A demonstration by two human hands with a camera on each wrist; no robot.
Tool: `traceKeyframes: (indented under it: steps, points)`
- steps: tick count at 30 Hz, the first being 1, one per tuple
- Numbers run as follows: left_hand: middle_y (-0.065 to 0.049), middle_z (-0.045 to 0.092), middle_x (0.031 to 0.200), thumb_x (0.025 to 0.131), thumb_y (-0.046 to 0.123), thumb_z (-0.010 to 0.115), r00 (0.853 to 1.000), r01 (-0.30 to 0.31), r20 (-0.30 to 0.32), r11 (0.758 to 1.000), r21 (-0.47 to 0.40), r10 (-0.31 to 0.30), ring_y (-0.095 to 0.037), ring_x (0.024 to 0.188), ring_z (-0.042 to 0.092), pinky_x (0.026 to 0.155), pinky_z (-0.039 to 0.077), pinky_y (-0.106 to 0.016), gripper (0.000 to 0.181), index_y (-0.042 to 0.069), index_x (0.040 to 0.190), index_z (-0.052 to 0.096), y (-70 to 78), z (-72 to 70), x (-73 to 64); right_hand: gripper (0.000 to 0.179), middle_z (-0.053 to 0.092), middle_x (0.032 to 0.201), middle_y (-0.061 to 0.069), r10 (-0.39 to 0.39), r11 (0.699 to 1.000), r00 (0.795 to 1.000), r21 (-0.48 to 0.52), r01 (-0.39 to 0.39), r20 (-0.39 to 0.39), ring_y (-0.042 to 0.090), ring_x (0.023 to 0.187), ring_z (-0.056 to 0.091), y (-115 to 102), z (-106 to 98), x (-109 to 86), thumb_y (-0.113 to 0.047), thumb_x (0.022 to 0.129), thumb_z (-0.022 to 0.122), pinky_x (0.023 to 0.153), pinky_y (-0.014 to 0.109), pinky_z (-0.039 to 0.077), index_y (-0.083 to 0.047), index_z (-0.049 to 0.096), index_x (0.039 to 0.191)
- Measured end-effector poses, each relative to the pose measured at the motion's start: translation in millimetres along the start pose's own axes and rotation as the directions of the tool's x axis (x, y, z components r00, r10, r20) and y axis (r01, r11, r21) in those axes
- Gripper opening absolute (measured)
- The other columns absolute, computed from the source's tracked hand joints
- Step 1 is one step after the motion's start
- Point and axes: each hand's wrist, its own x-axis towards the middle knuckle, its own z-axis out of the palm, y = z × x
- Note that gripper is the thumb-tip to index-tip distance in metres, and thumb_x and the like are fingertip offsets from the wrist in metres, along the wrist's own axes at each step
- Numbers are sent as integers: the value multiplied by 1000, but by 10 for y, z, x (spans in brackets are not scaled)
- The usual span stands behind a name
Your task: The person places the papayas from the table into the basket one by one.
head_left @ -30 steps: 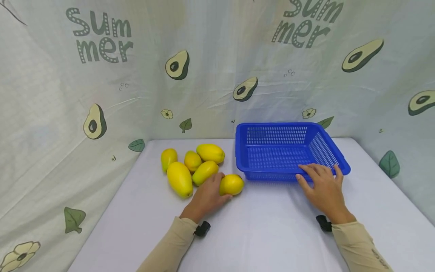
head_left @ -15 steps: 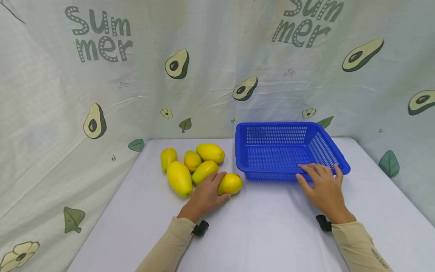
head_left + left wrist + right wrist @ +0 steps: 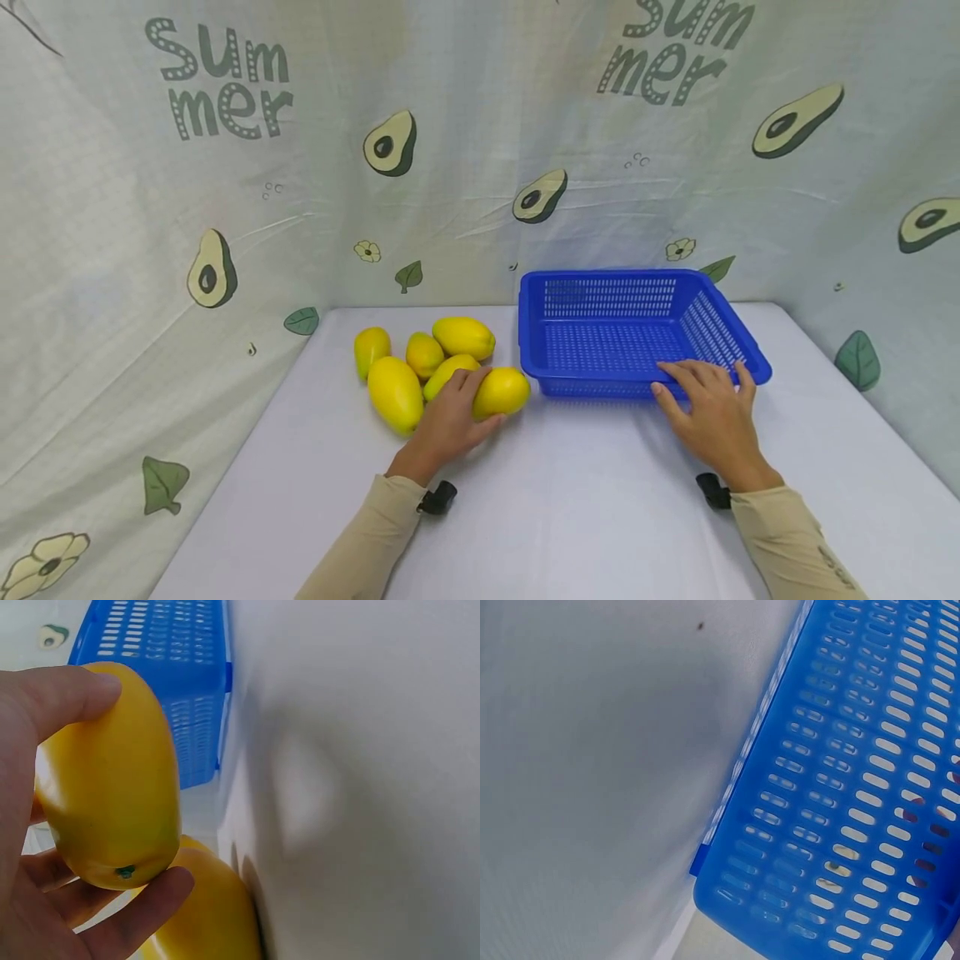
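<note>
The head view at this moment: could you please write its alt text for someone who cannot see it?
A person's left hand holds a yellow fruit near five similar fruits on a white table, while the right hand holds the near edge of a blue basket. Behind hangs a pale cloth printed with avocados.

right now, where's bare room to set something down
The white tabletop is bare in front of the blue basket, between left sleeve and right sleeve, and outside each; the basket's visible floor too. Crowded: the yellow fruits, where the left grip holds one, and the basket's front rim, at the right grip.
</note>
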Motion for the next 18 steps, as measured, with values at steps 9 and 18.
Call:
traceKeyframes:
  steps: [9, 18]
  points:
    - [-8, 55, 130, 85, 46, 78, 999, 23, -33, 997, -74, -26, -21, 111, 56, 100, 48, -39, 76, 14, 147, 47, -27, -121, 77, 35, 64, 116, 20, 9, 1000, 1000, -3, -9, 6, 44, 118, 49, 3, -11, 9, -27, 92, 69, 112, 69, 8, -8, 69, 121]
    - [-8, 53, 136, 86, 42, 76, 990, 117, -52, 969, -219, -131, -21, 112, 53, 102, 46, -42, 74, 11, 146, 45, -119, -286, 179, 35, 65, 116, 20, 5, 1000, 1000, 1, -5, 5, 45, 118, 49, -16, -3, 9, -27, 92, 70, 112, 68, 8, -7, 69, 121]
